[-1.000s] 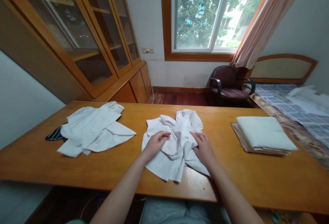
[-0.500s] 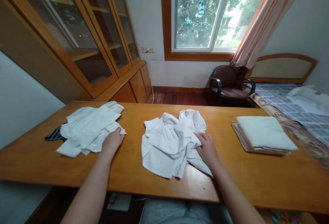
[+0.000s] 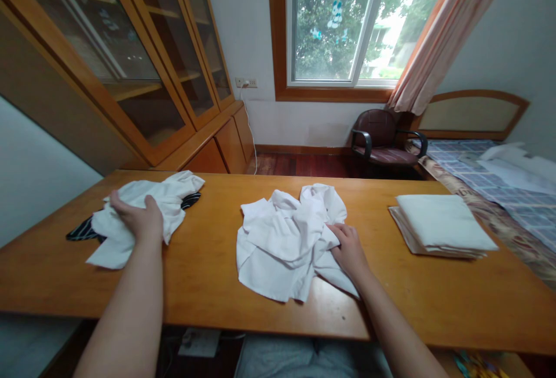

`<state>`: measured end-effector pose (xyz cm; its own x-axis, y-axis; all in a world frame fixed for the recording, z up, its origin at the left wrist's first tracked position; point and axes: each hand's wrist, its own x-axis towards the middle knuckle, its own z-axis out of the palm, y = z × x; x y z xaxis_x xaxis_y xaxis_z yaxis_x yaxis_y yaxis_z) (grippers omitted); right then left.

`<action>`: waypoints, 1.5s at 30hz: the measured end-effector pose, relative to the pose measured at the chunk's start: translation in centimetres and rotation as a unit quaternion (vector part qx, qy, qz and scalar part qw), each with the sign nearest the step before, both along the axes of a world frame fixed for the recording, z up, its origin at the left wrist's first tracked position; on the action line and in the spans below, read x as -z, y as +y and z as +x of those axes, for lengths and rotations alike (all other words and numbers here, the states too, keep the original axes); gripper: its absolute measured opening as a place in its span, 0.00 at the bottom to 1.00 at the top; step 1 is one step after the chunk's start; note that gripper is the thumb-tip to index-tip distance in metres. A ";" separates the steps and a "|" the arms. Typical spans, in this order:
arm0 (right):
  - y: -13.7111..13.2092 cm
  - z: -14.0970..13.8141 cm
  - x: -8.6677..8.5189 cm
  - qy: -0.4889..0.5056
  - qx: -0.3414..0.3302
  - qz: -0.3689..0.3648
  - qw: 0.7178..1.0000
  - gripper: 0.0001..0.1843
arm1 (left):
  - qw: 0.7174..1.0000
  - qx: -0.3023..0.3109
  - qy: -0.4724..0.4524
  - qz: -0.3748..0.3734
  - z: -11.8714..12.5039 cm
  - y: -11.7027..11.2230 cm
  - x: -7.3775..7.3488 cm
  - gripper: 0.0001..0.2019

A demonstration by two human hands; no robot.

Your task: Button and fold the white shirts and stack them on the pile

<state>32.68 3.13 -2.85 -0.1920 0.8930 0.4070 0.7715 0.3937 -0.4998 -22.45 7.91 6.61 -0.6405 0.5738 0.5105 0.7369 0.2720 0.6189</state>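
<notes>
My left hand (image 3: 141,216) lies on a crumpled white cloth garment (image 3: 171,190) at the left of the table, thumb and fingers apart. A black piece of cloth with pale stripes (image 3: 82,230) pokes out from under that garment on both sides. In the middle lies a rumpled white shirt (image 3: 278,245), loosely spread with folds on top. My right hand (image 3: 347,248) grips its right side, fingers closed on the fabric. The fingertips are partly hidden in the folds.
A folded stack of white cloth (image 3: 443,221) sits on the right of the wooden table (image 3: 204,285). Behind the table are a glass-door cabinet (image 3: 147,77), a maroon armchair (image 3: 380,135) and a bed (image 3: 464,164). The table's near edge is just in front of me.
My left hand has let go of the left garment's right edge and moved left onto its top. That edge has shifted left, baring more striped cloth. My right hand stays put.
</notes>
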 end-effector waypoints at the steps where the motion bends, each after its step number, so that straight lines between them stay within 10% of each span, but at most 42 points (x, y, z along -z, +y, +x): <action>1: 0.0 0.0 0.0 0.001 0.000 -0.001 1.000 0.27 | 0.998 -0.018 0.016 -0.050 0.2 -0.2 0.5 0.33; 5: 0.0 0.1 -0.1 0.003 -0.004 -0.002 1.000 0.28 | 0.966 -0.019 0.028 -0.257 0.5 -0.7 2.4 0.35; 10: 0.1 0.1 0.2 0.001 -0.005 0.006 1.000 0.27 | 0.945 -0.029 0.029 -0.326 0.0 -0.6 3.3 0.36; 19: 0.1 0.2 0.3 0.004 -0.003 0.000 1.000 0.27 | 0.943 -0.040 0.059 -0.324 1.0 -0.8 2.8 0.34; 24: 0.0 0.1 0.1 0.006 -0.006 -0.005 1.000 0.26 | 0.971 -0.039 0.143 -0.189 3.9 -1.6 2.2 0.32; 28: -0.1 0.0 0.1 0.026 -0.005 -0.006 1.000 0.26 | 0.980 0.055 0.181 -0.067 8.4 -1.4 2.2 0.21; 34: 0.6 0.6 -0.3 0.173 0.007 -0.049 0.984 0.22 | 0.942 0.313 0.098 -0.072 16.2 -0.7 4.1 0.13; 39: 0.9 3.2 -0.7 0.389 0.070 -0.127 0.910 0.17 | 0.844 0.524 0.069 -0.092 22.7 -2.6 5.4 0.11; 45: 0.5 6.3 -0.5 0.527 0.197 -0.109 0.819 0.20 | 0.818 0.553 0.124 -0.096 25.4 -4.8 7.7 0.15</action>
